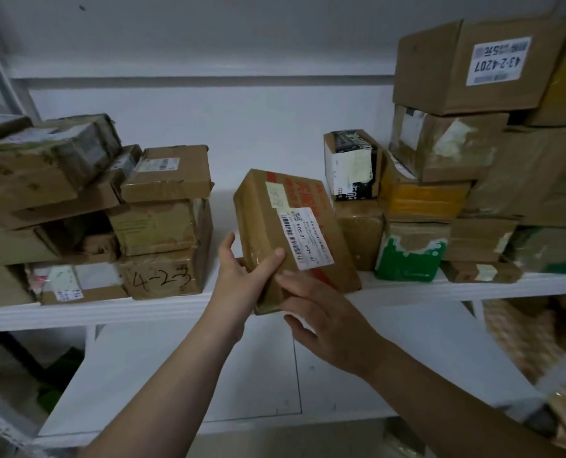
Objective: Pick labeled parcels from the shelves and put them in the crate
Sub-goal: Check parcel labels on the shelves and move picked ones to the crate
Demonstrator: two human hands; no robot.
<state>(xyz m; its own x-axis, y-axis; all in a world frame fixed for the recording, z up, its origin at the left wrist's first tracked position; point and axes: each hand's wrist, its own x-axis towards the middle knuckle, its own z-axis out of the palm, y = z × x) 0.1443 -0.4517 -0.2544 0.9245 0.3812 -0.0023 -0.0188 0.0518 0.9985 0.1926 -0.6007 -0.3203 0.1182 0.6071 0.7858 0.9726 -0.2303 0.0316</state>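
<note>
Parcel (268,226) in brown cardboard, held in both hands in front of the gap between the two stacks on the white shelf (109,310); it is tilted, with its upper end leaning back toward the wall and its lower end out past the shelf's front edge. Its white barcode label (308,239) faces up and reads J6-S04. The left hand (242,280) grips the lower left corner, thumb pressed on the top face just beside the label, another finger reaching up along the left side. The right hand (328,322) is curled round the lower end from the right; one fingertip touches the face just below the label and the others wrap under the bottom edge. So the parcel stands above both hands, clamped only at its near end. To the left sits a box marked 4-23 (162,276); to the right, a green and white box (407,256).
</note>
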